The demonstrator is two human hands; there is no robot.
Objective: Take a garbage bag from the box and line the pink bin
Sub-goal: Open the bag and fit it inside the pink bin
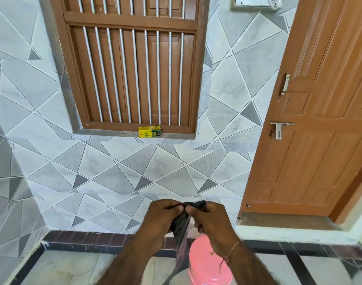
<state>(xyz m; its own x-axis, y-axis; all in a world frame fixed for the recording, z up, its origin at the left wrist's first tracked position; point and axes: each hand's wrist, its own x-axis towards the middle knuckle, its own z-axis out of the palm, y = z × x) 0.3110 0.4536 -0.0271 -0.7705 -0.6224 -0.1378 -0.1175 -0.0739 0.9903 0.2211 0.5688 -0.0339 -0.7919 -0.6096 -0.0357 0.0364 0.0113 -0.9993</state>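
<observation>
A black garbage bag (181, 227) hangs folded and narrow between my two hands at the bottom centre. My left hand (161, 217) and my right hand (212, 219) both pinch its top edge, thumbs touching. Below them stands the pink bin (204, 262) on the floor, partly hidden by my right forearm; the bag's lower end dangles just left of it. The yellow and green bag box (149, 131) lies on the window sill, well above and beyond my hands.
A brown barred window (130, 64) fills the tiled wall ahead. A brown door (311, 128) stands open at the right, with a raised threshold (285, 222). Marble floor with dark border strips lies on both sides of the bin.
</observation>
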